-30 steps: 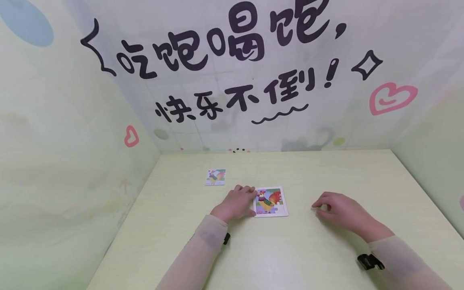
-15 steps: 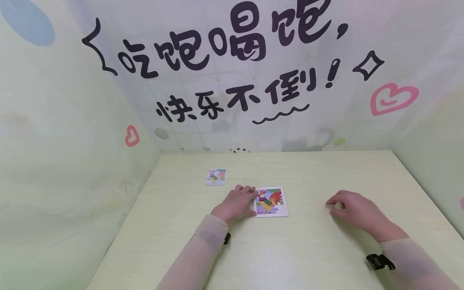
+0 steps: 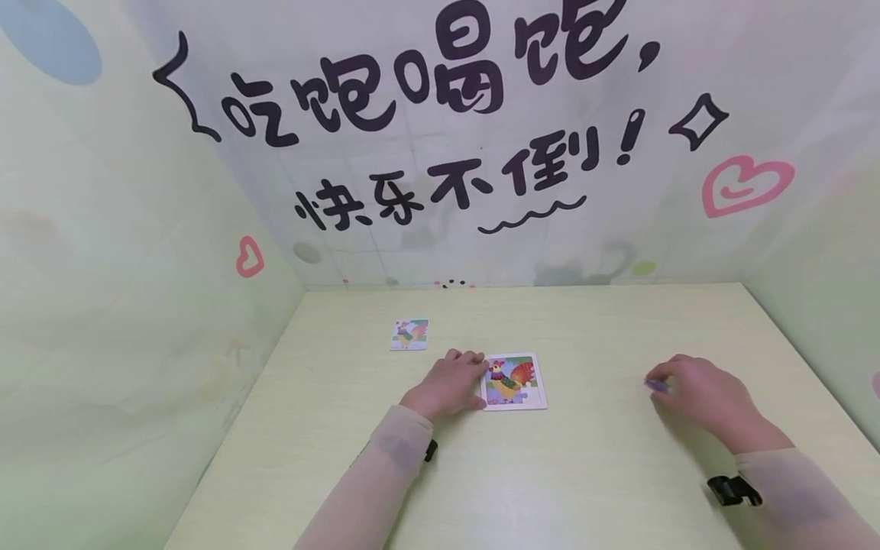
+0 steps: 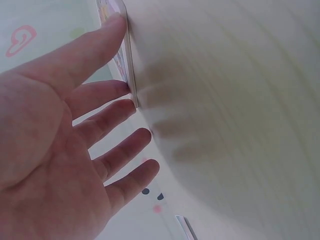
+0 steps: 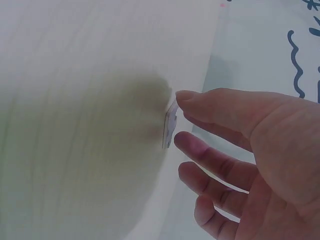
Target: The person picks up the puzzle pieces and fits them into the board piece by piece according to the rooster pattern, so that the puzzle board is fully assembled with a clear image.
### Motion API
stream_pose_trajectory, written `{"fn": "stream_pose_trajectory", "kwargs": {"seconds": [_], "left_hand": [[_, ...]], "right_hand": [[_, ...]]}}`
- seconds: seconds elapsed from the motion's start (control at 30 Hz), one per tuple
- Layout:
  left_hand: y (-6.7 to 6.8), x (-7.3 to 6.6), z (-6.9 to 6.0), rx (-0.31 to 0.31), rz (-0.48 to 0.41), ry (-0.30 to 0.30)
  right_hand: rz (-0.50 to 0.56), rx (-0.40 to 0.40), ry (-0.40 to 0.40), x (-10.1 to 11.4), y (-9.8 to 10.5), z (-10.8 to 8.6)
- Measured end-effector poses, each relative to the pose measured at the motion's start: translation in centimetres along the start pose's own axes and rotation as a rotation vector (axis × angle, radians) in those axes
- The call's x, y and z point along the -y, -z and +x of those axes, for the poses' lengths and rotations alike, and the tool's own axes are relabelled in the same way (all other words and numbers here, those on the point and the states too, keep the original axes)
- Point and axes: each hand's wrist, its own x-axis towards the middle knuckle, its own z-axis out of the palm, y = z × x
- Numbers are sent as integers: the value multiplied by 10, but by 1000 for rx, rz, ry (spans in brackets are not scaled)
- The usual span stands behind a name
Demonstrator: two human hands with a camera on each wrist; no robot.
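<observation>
A square puzzle board point(image 3: 507, 382) with a rooster picture and a white border lies at the table's middle; a white gap shows at its lower right. My left hand point(image 3: 448, 388) rests at its left edge, thumb and index finger touching it. In the left wrist view the fingers point(image 4: 122, 150) are spread and fairly straight. Out to the right, my right hand point(image 3: 704, 397) pinches a small purplish puzzle piece point(image 3: 658, 385) between thumb and index finger. The right wrist view shows this piece point(image 5: 170, 125) edge-on, near the tabletop, the other fingers loosely bent.
A smaller rooster picture card point(image 3: 409, 334) lies behind the left hand, up and left of the board. The pale wooden table point(image 3: 509, 473) meets printed cloth walls point(image 3: 385, 260) at the back and sides.
My right hand has moved to the right, away from the board, and the purplish piece at its fingertips shows more clearly. The left hand and the board have stayed in place.
</observation>
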Motion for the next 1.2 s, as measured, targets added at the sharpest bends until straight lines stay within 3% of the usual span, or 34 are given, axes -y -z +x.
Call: {"fn": "stream_pose_trajectory", "kwargs": {"seconds": [0.57,0.9,1.2], "left_hand": [[-1,1,1,0,2,-5],[0,1,0,2,3,-10],[2,0,-1,0,-3,-8]], "right_hand": [[-13,28,-60,-9,1,3],[2,5,-19,-5,-4,3],[24,-41,43,14,-13,9]]}}
